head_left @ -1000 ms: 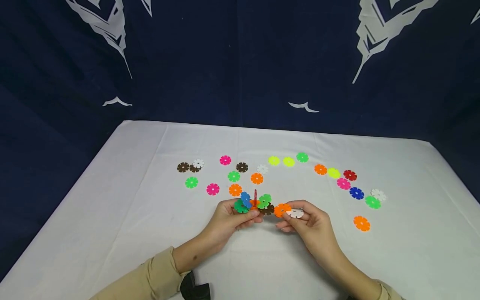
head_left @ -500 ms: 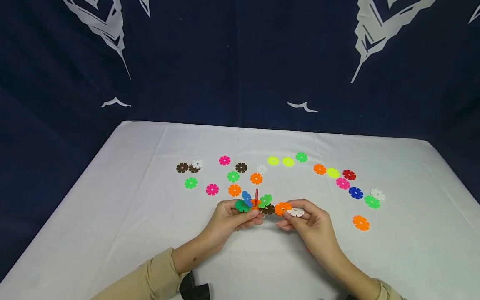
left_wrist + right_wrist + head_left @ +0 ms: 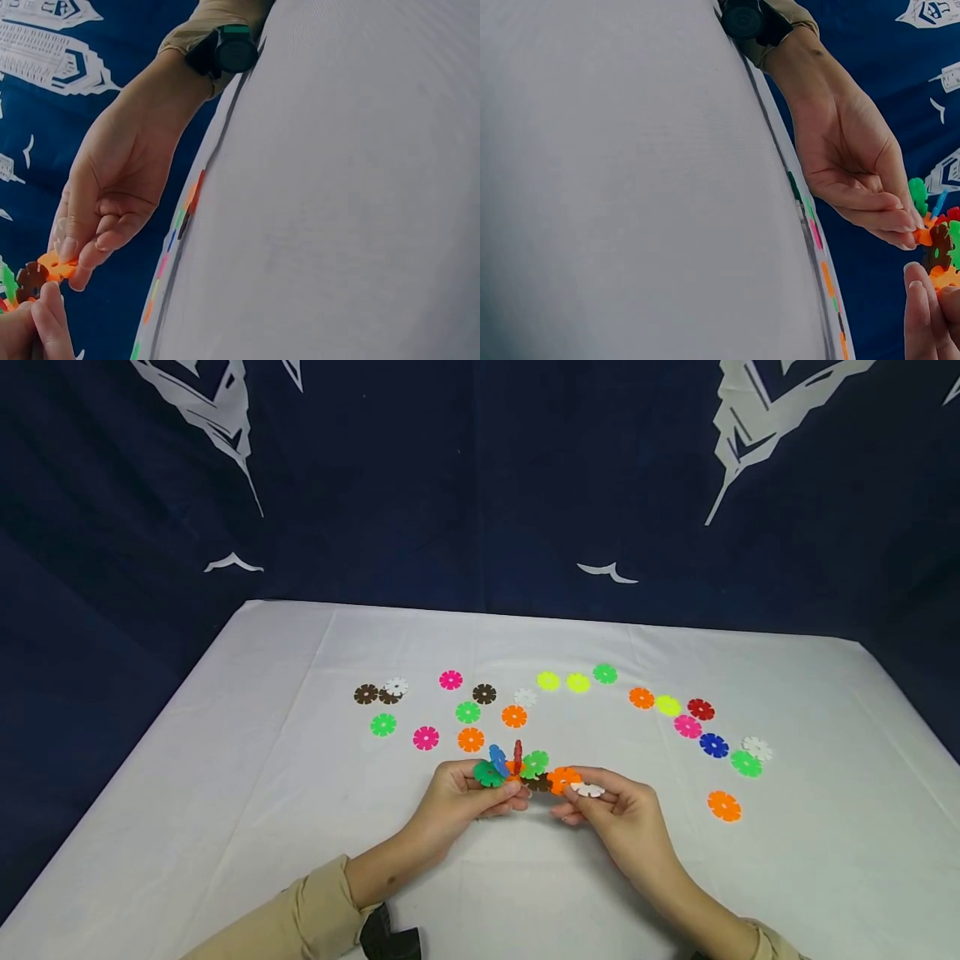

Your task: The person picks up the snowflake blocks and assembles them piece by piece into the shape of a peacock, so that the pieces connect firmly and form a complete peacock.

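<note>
In the head view my left hand [image 3: 457, 797] pinches a cluster of notched plastic discs between thumb and fingers. An orange disc [image 3: 514, 769] sits in its middle, partly hidden by the thumb. Around it are a dark green disc [image 3: 488, 773], a blue disc [image 3: 498, 758], an upright red disc [image 3: 517, 755], a light green disc [image 3: 535, 764] and a brown disc [image 3: 537, 782]. My right hand [image 3: 628, 814] pinches another orange disc [image 3: 562, 779] with a white disc [image 3: 588, 790] beside it. That orange disc meets the brown one; how firmly they join, I cannot tell.
Loose discs lie flat across the white table [image 3: 300, 810] beyond my hands. Among them are a pink disc [image 3: 426, 738], a dark blue disc [image 3: 713, 745] and, at the right, an orange one [image 3: 724, 806]. A dark blue curtain [image 3: 450, 485] hangs behind.
Both hands keep their grips and barely move. The cluster has turned slightly, so the red disc shows more of its face, and the white disc has tilted to look thinner.
</note>
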A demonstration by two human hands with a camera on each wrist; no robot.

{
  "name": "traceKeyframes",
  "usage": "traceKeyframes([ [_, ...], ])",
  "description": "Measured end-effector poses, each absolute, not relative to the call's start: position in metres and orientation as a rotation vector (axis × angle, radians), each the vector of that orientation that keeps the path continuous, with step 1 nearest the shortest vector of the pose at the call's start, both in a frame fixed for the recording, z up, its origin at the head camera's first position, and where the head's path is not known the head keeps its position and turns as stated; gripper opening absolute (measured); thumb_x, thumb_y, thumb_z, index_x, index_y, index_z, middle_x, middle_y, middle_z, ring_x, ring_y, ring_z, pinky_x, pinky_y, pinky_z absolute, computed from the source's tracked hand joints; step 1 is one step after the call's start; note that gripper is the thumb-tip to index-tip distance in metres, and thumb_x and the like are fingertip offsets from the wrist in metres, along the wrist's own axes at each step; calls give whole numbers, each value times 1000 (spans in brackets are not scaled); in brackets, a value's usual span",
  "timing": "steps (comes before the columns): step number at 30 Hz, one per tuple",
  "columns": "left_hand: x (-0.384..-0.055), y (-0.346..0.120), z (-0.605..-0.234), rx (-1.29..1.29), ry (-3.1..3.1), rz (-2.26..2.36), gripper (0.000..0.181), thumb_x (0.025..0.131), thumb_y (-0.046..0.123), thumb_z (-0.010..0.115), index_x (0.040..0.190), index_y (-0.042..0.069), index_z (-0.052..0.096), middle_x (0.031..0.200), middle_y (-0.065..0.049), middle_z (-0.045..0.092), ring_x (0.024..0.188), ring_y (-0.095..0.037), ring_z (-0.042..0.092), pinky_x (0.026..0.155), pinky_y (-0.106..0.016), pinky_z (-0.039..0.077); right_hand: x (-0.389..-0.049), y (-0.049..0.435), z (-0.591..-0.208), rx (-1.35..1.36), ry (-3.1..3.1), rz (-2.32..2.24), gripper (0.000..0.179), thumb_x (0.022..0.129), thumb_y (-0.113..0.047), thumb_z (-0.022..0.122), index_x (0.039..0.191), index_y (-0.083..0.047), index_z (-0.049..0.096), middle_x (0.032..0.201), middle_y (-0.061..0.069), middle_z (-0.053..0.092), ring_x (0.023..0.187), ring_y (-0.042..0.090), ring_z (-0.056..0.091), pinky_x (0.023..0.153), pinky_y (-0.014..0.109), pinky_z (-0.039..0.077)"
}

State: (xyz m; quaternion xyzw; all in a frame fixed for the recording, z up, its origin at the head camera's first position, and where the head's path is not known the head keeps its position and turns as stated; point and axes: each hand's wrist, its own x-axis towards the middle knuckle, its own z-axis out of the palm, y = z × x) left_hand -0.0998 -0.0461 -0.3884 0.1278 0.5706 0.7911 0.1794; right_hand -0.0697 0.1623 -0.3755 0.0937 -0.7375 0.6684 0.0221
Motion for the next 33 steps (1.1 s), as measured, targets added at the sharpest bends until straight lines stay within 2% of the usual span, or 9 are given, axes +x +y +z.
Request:
traceKeyframes([
  [5, -100, -45, -389, 375, 1632, 2257, 20, 86, -1, 65, 95, -18, 60, 88, -24, 67, 81, -28, 68, 77, -39, 52, -69, 159, -379, 320, -2259, 2067, 24, 81, 21, 56, 105, 18, 60, 84, 25, 66, 71, 25, 68, 67, 33, 54],
  [8, -100, -44, -389, 369, 1642, 2265, 18, 86, -3, 64, 95, -18, 59, 87, -25, 66, 79, -27, 68, 77, -39, 52, -69, 157, -381, 288, -2266, 2067, 24, 81, 21, 56, 104, 18, 60, 85, 25, 66, 72, 24, 68, 70, 31, 53],
  [26, -99, -39, -392, 326, 1714, 2229, 14, 87, -3, 63, 92, -15, 59, 82, -23, 67, 75, -25, 68, 76, -36, 53, -71, 147, -385, -119, -2212, 2363, 24, 86, 14, 55, 111, 17, 56, 92, 27, 65, 80, 32, 67, 72, 35, 53],
  [29, -97, -39, -392, 348, 1684, 2237, 14, 87, -4, 63, 93, -16, 58, 82, -25, 66, 75, -26, 68, 76, -38, 53, -70, 150, -384, -93, -2208, 2366, 24, 87, 13, 56, 111, 17, 56, 92, 27, 65, 80, 32, 67, 73, 35, 53],
  [33, -97, -41, -391, 331, 1649, 2249, 18, 87, -1, 63, 96, -16, 58, 85, -25, 66, 79, -29, 68, 78, -38, 52, -70, 153, -385, 151, -2161, 2255, 24, 85, 16, 56, 109, 14, 56, 91, 26, 65, 77, 31, 68, 70, 37, 54],
])
